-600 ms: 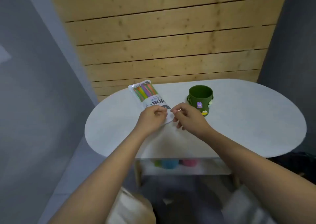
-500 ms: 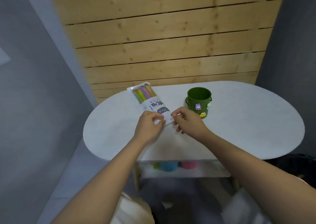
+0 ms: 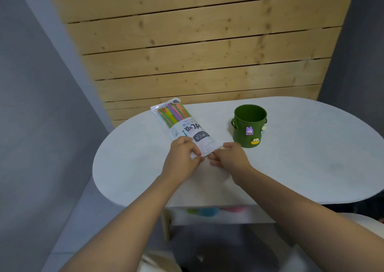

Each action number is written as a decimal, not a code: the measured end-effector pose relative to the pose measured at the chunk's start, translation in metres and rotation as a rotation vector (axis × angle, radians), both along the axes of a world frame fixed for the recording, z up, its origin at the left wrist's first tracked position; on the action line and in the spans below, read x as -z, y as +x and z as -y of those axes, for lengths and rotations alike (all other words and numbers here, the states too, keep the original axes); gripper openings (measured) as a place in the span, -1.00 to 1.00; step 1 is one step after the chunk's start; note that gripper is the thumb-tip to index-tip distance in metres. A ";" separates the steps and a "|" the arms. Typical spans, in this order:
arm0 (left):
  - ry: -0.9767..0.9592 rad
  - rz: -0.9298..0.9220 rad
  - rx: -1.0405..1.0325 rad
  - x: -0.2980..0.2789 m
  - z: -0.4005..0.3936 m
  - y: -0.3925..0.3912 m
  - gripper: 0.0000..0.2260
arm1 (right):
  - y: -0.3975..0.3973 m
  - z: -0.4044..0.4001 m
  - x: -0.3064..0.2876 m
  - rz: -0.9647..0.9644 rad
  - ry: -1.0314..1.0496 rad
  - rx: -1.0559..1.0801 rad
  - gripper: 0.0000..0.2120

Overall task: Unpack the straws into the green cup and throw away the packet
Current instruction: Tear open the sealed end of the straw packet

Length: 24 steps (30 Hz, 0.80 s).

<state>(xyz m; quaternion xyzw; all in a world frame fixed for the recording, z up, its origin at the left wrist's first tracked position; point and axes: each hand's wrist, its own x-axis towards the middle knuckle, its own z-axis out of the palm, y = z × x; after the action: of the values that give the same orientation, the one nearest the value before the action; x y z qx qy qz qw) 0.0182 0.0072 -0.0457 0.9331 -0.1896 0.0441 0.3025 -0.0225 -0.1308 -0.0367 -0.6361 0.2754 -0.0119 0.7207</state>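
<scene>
A clear plastic packet of coloured straws (image 3: 181, 125) lies flat on the white oval table (image 3: 301, 157), its far end pointing to the back left. My left hand (image 3: 182, 157) pinches the packet's near left corner. My right hand (image 3: 230, 157) pinches the near right corner, thumb and forefinger closed on the plastic edge. The dark green cup (image 3: 249, 125) stands upright just right of the packet, with small cartoon charms on its side. It looks empty from here.
A wooden slat wall (image 3: 197, 43) rises right behind the table. Grey walls close in on both sides. Under the tabletop a shelf holds blurred green, blue and pink objects (image 3: 209, 211). A pale rounded object (image 3: 361, 224) shows at the lower right.
Both hands have stayed on the packet's near end, shifting slightly toward me and apart. The camera view has tilted a little. The packet and cup have not moved on the table.
</scene>
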 end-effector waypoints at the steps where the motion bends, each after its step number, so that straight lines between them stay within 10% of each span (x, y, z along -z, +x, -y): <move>1: -0.027 -0.016 -0.004 -0.001 0.001 0.000 -0.85 | 0.001 -0.001 0.002 0.005 0.024 0.023 -0.51; 11: -0.101 -0.026 -0.068 -0.004 0.004 -0.003 -0.86 | 0.003 -0.003 0.005 0.020 0.145 0.026 -0.91; 24: -0.005 0.160 -0.033 -0.015 0.000 -0.013 -0.89 | 0.004 -0.001 -0.003 0.096 0.255 -0.015 -0.92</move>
<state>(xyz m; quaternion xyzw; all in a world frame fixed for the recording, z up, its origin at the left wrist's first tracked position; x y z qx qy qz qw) 0.0048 0.0071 -0.0306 0.9288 -0.1978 0.1240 0.2877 -0.0188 -0.1297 -0.0338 -0.5400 0.2350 -0.0018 0.8082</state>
